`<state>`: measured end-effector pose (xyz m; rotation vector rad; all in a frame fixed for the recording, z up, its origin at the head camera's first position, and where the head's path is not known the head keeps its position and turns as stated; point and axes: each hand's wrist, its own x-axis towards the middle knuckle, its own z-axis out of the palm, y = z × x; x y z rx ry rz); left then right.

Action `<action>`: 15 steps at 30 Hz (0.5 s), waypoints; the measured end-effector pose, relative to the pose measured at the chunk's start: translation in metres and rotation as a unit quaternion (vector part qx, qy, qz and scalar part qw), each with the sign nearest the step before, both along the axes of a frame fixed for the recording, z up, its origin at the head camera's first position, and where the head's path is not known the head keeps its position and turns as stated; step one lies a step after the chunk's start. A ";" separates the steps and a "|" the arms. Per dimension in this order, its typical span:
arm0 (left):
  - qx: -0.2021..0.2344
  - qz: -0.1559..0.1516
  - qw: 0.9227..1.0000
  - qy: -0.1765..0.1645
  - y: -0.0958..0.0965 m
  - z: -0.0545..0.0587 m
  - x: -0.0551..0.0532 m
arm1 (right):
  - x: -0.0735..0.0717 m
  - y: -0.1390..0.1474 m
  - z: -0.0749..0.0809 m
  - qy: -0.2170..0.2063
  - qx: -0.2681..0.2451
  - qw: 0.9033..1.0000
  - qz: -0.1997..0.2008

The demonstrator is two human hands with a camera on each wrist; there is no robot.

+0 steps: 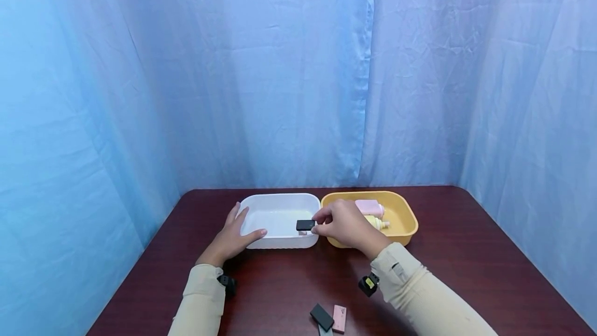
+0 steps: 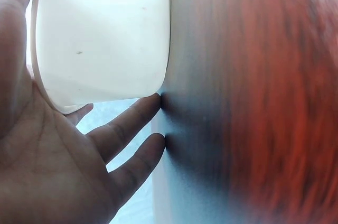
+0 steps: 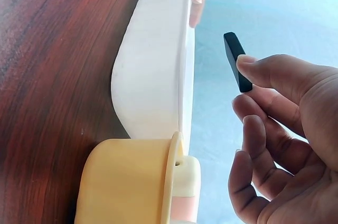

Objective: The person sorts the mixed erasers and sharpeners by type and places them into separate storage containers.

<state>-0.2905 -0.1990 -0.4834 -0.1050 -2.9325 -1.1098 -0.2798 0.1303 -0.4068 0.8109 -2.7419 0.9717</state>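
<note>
My right hand (image 1: pixel 342 224) pinches a small flat black block (image 1: pixel 305 225) between thumb and fingertips, above the front right part of the white basin (image 1: pixel 280 242). In the right wrist view the black block (image 3: pixel 237 63) is tilted, held by one end above rim height. My left hand (image 1: pixel 233 237) is spread around the basin's left end. Its thumb reaches over the front rim, and in the left wrist view its fairly straight fingers (image 2: pixel 129 123) lie along the outside of the white wall (image 2: pixel 105 39).
A yellow basin (image 1: pixel 410 227) stands against the white one's right side, holding a pink bottle (image 1: pixel 368 207) and a yellow bottle (image 1: pixel 377 222). Near the front edge of the dark red table (image 1: pixel 275 284) lie another black block (image 1: pixel 322 317), a pink block (image 1: pixel 339 319) and a grey piece (image 1: pixel 325 331).
</note>
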 end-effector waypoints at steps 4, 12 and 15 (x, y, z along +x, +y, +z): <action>0.000 0.002 1.000 -0.004 0.001 0.001 0.001 | -0.003 -0.002 0.000 -0.008 0.002 1.000 -0.014; 0.000 0.004 1.000 -0.003 0.001 0.000 0.001 | -0.014 -0.008 -0.003 0.014 0.023 0.999 -0.024; -0.003 0.005 1.000 -0.002 0.000 0.000 0.000 | -0.017 -0.010 -0.003 0.020 0.027 0.999 -0.027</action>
